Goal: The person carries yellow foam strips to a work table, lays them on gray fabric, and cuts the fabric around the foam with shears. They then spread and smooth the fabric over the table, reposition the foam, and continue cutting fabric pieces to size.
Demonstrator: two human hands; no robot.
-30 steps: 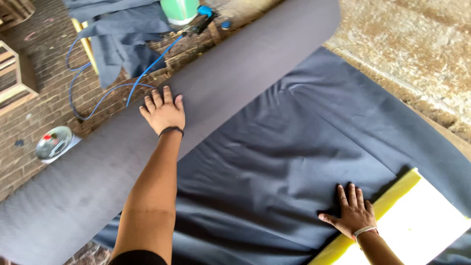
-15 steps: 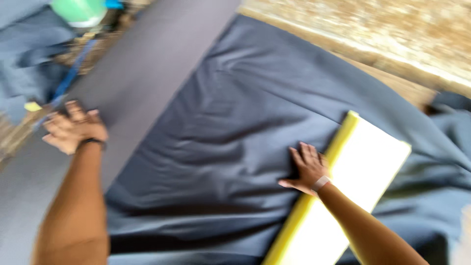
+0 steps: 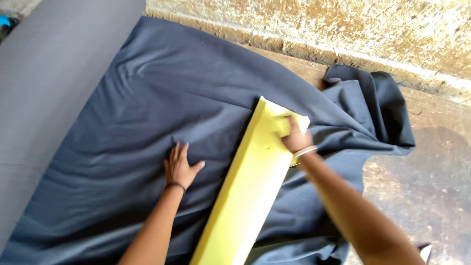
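A long yellow foam slab [image 3: 248, 196] lies on a wide sheet of dark grey-blue cloth [image 3: 162, 103] spread over the floor. My left hand [image 3: 179, 167] rests flat on the cloth, fingers spread, just left of the slab. My right hand [image 3: 293, 137] is closed on the far end of the slab, pinching its top corner. A big roll of grey cloth [image 3: 46, 83] runs along the left side, and the sheet comes off it.
A rough plastered wall [image 3: 343, 34] runs along the far side. The cloth bunches into a loose heap [image 3: 373, 108] at the right. Bare stained floor [image 3: 422, 186] shows at the right, with a wooden strip [image 3: 309, 71] under the wall.
My left hand left the roll and now lies on the cloth beside the slab. My right hand went from the cloth onto the slab's far end. The view swung right.
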